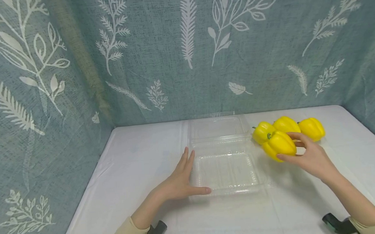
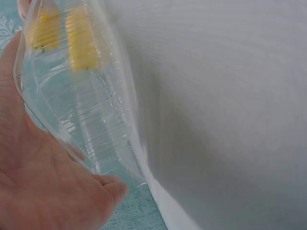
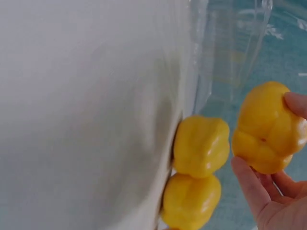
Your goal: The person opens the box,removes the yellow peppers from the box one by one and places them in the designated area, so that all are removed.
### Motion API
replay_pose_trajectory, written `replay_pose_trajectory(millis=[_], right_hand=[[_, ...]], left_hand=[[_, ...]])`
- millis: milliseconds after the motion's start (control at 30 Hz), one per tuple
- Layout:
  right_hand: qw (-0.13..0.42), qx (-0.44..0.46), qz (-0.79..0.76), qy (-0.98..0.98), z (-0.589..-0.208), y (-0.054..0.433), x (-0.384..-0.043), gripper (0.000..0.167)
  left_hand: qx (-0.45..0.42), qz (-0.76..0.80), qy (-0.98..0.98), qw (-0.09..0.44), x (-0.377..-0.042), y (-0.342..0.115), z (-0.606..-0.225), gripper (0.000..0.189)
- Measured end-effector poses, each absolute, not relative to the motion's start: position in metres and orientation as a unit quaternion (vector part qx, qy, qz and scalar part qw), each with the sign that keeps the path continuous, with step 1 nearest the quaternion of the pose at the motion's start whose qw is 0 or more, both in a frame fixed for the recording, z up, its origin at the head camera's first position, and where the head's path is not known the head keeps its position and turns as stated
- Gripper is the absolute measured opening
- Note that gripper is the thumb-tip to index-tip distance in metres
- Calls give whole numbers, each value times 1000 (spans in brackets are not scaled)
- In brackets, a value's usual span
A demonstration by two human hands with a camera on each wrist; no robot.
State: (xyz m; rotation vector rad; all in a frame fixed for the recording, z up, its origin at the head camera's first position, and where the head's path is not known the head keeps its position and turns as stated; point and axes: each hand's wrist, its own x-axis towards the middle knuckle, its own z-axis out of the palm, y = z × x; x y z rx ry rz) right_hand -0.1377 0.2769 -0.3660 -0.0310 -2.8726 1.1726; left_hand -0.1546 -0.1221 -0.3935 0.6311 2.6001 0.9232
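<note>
My right hand (image 1: 312, 156) grips a yellow bell pepper (image 1: 279, 146) with a green stem, fingers and thumb on opposite sides. In the right wrist view the held pepper (image 3: 264, 127) is raised off the white table, its lobed bottom towards the camera. A clear plastic clamshell container (image 1: 227, 170) lies in the middle with its lid (image 1: 218, 127) folded back. Fingers spread and straight, my left hand (image 1: 180, 182) rests against the container's left side, thumb along its front rim. Through the clear wall (image 2: 72, 110), the left wrist view shows blurred yellow peppers.
Three more yellow bell peppers cluster at the back right: a left one (image 1: 262, 131), a middle one (image 1: 286, 124) and a right one (image 1: 312, 129). A white cloth (image 1: 138, 163) covers the table. Blue-green leaf-patterned curtains (image 1: 172, 78) hang behind and at the sides.
</note>
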Motion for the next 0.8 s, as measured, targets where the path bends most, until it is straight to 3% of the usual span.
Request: replay_pose_trajectory(millis=[800], right_hand=[[28, -92, 357, -929, -375, 327, -132, 97]], left_hand=[[215, 322, 908, 157, -153, -122, -392, 128]])
